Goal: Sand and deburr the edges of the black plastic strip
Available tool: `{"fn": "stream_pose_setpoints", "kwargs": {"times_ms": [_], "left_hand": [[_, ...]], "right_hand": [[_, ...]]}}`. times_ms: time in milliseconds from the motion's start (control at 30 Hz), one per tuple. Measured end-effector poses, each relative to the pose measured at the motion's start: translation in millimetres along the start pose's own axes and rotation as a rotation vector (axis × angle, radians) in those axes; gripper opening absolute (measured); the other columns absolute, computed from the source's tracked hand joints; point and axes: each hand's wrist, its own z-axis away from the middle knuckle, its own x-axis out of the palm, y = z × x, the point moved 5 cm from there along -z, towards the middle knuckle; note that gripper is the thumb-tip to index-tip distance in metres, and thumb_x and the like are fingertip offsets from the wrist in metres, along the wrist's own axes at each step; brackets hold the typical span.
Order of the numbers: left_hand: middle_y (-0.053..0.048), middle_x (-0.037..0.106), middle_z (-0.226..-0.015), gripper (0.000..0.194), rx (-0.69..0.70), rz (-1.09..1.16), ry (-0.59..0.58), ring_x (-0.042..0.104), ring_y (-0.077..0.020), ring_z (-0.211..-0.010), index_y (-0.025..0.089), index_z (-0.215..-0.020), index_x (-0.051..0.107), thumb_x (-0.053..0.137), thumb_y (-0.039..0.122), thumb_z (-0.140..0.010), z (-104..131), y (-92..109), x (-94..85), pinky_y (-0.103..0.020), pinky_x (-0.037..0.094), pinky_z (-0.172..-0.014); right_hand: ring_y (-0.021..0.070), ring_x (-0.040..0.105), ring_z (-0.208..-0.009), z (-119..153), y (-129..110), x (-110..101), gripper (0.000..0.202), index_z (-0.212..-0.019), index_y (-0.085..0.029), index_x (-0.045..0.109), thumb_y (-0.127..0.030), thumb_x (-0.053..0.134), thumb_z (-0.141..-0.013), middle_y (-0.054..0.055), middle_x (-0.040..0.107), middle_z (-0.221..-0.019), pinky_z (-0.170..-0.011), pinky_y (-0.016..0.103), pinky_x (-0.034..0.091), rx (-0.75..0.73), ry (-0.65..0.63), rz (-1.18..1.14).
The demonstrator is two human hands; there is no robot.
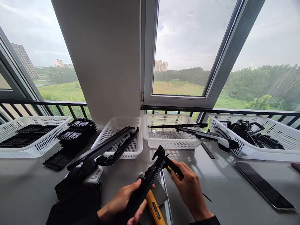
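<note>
My left hand (125, 198) is closed round a long black plastic part (146, 181) with a ribbed, clip-lined side, tilted up and away from me. In my right hand (188, 186) is a black tool with yellow details, which looks like a caliper (175, 168). Its hooked black end lies at the far tip of the plastic part; whether they touch I cannot tell. A thin dark rod sticks out beyond my right hand. Below the plastic part lie an orange handheld device (156, 213), a grey flat piece (160, 193) and a metal strip (168, 211), partly hidden.
White baskets with black parts line the back: left (27, 151), middle (139, 142), centre (173, 144) and right (258, 154). Black grid-like pieces (75, 135) are stacked at left. Long black trims (100, 148) overhang the middle basket. A dark flat panel (264, 185) lies right.
</note>
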Motion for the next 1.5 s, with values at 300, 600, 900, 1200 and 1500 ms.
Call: {"fn": "stream_pose_setpoints", "kwargs": {"times_ms": [300, 600, 900, 1200, 1500], "left_hand": [[0.0, 0.068, -0.061, 0.067, 0.029, 0.032, -0.066, 0.051, -0.014, -0.035, 0.02, -0.144, 0.061, 0.053, 0.074, -0.103, -3, 0, -1.5, -0.025, 0.053, -0.034], [-0.001, 0.07, -0.067, 0.073, 0.129, 0.08, 0.009, 0.058, -0.0149, -0.042, 0.019, -0.149, 0.06, 0.055, 0.075, -0.102, -14, -7, -6.3, -0.024, 0.055, -0.038], [-0.006, 0.075, -0.093, 0.044, 0.32, 0.197, 0.306, 0.07, -0.0183, -0.076, 0.017, -0.113, 0.081, 0.086, 0.054, -0.09, 0, 5, 7.3, -0.027, 0.061, -0.061], [-0.005, 0.076, -0.094, 0.059, 0.389, 0.162, 0.311, 0.067, -0.0161, -0.077, 0.015, -0.102, 0.08, 0.097, 0.064, -0.074, -2, 11, 4.9, -0.026, 0.056, -0.071], [-0.008, 0.075, -0.087, 0.068, 0.377, 0.13, 0.285, 0.07, -0.0192, -0.079, 0.012, -0.106, 0.075, 0.091, 0.072, -0.078, 0, 13, 4.7, -0.028, 0.056, -0.075]], "right_hand": [[0.0263, 0.077, -0.122, 2, -5, 2, 0.037, -0.147, -0.03, 0.068, -0.032, 0.055, -0.113, 0.004, 0.076, -0.138, -0.095, 0.035, 0.064, -0.019, -0.107, 0.028], [0.0216, 0.079, -0.102, -1, -21, -15, 0.033, -0.138, -0.024, 0.071, -0.034, 0.064, -0.107, 0.007, 0.079, -0.122, -0.083, 0.028, 0.065, -0.038, 0.201, -0.048], [0.01, 0.066, -0.063, 32, -90, 1, 0.046, -0.126, -0.024, 0.07, -0.002, 0.053, -0.089, 0.001, 0.077, -0.098, -0.054, 0.019, 0.054, -0.389, -0.032, -0.192], [0.0131, 0.076, -0.079, 39, -85, -1, 0.044, -0.144, -0.028, 0.066, -0.011, 0.063, -0.103, 0.003, 0.076, -0.104, -0.068, 0.022, 0.061, -0.46, -0.116, -0.133], [0.0125, 0.074, -0.066, 49, -86, 0, 0.033, -0.14, -0.022, 0.07, -0.04, 0.065, -0.112, 0.003, 0.08, -0.095, -0.057, 0.023, 0.055, -0.457, -0.087, -0.09]]}}
